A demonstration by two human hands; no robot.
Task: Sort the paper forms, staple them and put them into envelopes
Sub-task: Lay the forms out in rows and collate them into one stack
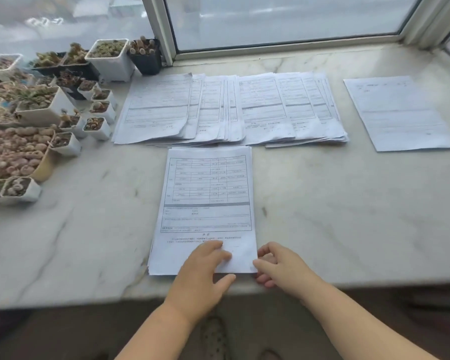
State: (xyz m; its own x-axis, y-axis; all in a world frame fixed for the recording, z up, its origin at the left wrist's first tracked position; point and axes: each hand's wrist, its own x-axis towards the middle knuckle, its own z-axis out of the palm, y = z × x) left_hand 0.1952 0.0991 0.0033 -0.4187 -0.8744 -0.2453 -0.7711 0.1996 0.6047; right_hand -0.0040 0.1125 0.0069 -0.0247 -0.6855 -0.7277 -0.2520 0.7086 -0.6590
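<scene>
The stack of white printed paper forms [205,203] lies at the near edge of the white marble table [335,216], squared up. The left hand [203,271] rests flat on the stack's lower margin, fingers straight. The right hand [278,266] pinches the stack's lower right corner between thumb and fingers. Beyond lie fanned white forms [229,110] and, well apart to the right, a single white sheet [400,113]. Small potted succulents [37,113] stand at the left.
</scene>
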